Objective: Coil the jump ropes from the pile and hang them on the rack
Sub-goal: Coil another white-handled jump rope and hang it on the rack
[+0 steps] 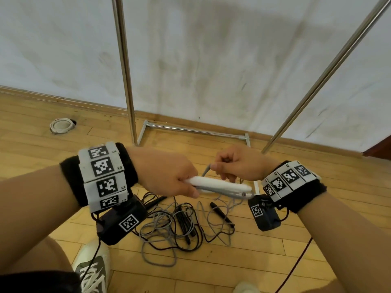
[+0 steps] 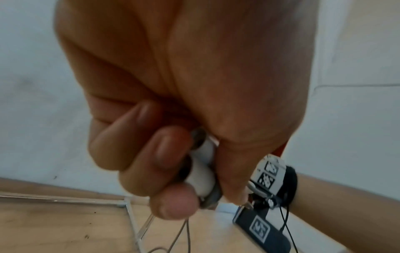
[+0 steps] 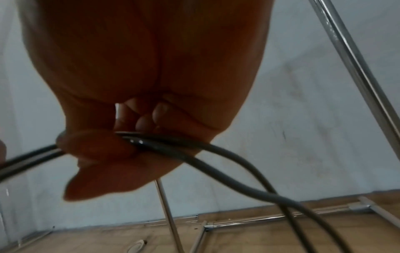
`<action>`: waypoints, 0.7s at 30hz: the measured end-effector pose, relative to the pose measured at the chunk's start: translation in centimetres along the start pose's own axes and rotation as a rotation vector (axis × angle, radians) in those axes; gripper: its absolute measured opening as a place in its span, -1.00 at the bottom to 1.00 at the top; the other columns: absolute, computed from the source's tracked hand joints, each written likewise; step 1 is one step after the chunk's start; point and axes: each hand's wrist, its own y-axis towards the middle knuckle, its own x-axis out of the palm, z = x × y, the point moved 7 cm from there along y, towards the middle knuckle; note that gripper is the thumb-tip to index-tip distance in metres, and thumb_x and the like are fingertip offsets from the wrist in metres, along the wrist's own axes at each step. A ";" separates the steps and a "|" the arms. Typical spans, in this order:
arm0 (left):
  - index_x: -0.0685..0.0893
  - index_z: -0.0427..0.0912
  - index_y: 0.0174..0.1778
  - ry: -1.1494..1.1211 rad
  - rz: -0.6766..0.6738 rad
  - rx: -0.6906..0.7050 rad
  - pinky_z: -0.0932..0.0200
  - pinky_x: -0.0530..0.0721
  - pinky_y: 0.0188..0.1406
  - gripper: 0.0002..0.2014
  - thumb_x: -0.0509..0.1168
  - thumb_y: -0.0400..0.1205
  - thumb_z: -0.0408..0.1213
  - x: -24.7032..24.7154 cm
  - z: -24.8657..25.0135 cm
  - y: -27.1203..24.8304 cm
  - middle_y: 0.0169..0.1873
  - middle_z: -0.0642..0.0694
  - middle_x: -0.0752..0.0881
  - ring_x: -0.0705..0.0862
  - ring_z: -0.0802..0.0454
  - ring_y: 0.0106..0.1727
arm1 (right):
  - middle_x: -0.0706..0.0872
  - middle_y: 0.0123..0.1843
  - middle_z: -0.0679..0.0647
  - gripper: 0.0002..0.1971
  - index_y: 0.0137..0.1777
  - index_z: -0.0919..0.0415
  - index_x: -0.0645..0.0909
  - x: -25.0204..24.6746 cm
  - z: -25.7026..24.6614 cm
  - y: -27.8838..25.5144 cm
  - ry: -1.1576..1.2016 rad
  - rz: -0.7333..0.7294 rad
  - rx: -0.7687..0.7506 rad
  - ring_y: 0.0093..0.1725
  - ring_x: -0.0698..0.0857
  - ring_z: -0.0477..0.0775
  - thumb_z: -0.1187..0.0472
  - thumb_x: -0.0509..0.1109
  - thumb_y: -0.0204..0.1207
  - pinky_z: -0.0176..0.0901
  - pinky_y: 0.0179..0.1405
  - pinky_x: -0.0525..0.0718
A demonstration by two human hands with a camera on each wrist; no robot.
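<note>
Overhead, the steel rack stands against the wall, its base bar just behind the rope pile on the floor. Above that pile, left hand grips two white handles together; right hand pinches grey cord. Only unreadable square black-and-white markers show on the wristbands.

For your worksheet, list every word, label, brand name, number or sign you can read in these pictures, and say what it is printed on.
No readable words, brands or numbers.
Wristbands: black-and-white square code markers, patterns only; the tiny marks at their corners are too small to read.
Black wrist camera boxes: one code marker each, no text.
White jump rope handles, rack, shoe: no legible print.
</note>
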 end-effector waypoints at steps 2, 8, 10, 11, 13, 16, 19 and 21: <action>0.54 -0.02 -0.20 0.096 -0.052 -0.048 0.17 0.52 -0.40 -0.64 0.14 0.73 0.17 1.0 0.0 0.6 -0.38 0.03 0.58 0.49 0.10 -0.46 | 0.76 -0.37 0.01 -0.77 -0.16 0.12 0.68 0.5 -0.6 0.2 0.012 -0.010 -0.023 -0.48 0.62 -0.18 0.00 0.38 0.64 -0.38 -0.40 0.53; 0.50 -0.04 -0.21 0.209 -0.044 -0.211 0.14 0.53 -0.30 -0.67 0.15 0.75 0.10 1.6 -1.4 2.3 -0.30 0.00 0.59 0.55 0.07 -0.36 | 0.66 -0.42 -0.16 -0.68 -0.32 0.00 0.65 0.2 -3.4 0.7 -0.056 0.133 -0.069 -0.46 0.53 -0.26 -0.03 0.31 0.67 -0.36 -0.37 0.42; 0.50 -0.05 -0.20 0.183 0.003 -0.239 0.16 0.50 -0.33 -0.68 0.15 0.76 0.06 1.2 -1.9 2.6 -0.31 0.00 0.57 0.53 0.08 -0.37 | 0.76 -0.36 -0.12 -0.57 -0.43 -0.01 0.59 -0.1 -4.2 0.6 -0.027 0.162 -0.075 -0.47 0.59 -0.27 -0.01 0.25 0.71 -0.44 -0.43 0.43; 0.50 -0.06 -0.20 0.173 0.033 -0.247 0.17 0.50 -0.36 -0.69 0.15 0.77 0.04 0.8 -2.2 2.6 -0.32 0.00 0.57 0.53 0.08 -0.38 | 0.75 -0.38 -0.09 -0.58 -0.43 0.01 0.60 -0.3 -4.5 0.6 -0.036 0.180 -0.074 -0.49 0.57 -0.24 0.01 0.28 0.70 -0.42 -0.45 0.43; 0.52 -0.09 -0.20 0.168 0.091 -0.268 0.16 0.53 -0.34 -0.68 0.14 0.77 0.02 0.0 -2.9 2.6 -0.33 -0.02 0.59 0.54 0.06 -0.38 | 0.64 -0.46 -0.06 -0.70 -0.35 0.06 0.68 -0.6 -4.7 0.6 -0.063 0.214 -0.069 -0.50 0.50 -0.20 0.05 0.40 0.62 -0.38 -0.48 0.42; 0.52 -0.12 -0.28 0.158 0.165 -0.297 0.02 0.64 -0.23 -0.62 0.13 0.78 0.03 -1.1 -4.0 2.3 -0.33 -0.09 0.62 0.58 -0.02 -0.36 | 0.65 -0.42 -0.13 -0.82 -0.24 0.10 0.71 -0.3 -4.9 0.4 -0.058 0.235 -0.065 -0.46 0.53 -0.22 0.06 0.50 0.54 -0.35 -0.44 0.47; 0.48 -0.11 -0.34 0.138 0.270 -0.286 0.00 0.63 -0.26 -0.59 0.12 0.78 0.02 -2.2 -4.6 2.1 -0.39 -0.08 0.58 0.54 -0.02 -0.40 | 0.61 -0.43 -0.25 -0.88 -0.18 0.12 0.69 -0.1 -5.4 0.0 -0.038 0.301 -0.110 -0.40 0.57 -0.27 0.11 0.52 0.52 -0.39 -0.38 0.52; 0.47 -0.07 -0.35 0.087 0.339 -0.272 0.04 0.61 -0.32 -0.60 0.11 0.78 0.02 -2.8 -4.9 2.0 -0.41 -0.06 0.58 0.53 0.00 -0.43 | 0.65 -0.37 -0.21 -0.90 -0.14 0.11 0.66 0.0 -5.4 0.0 -0.015 0.346 -0.115 -0.34 0.61 -0.23 0.14 0.49 0.55 -0.32 -0.30 0.58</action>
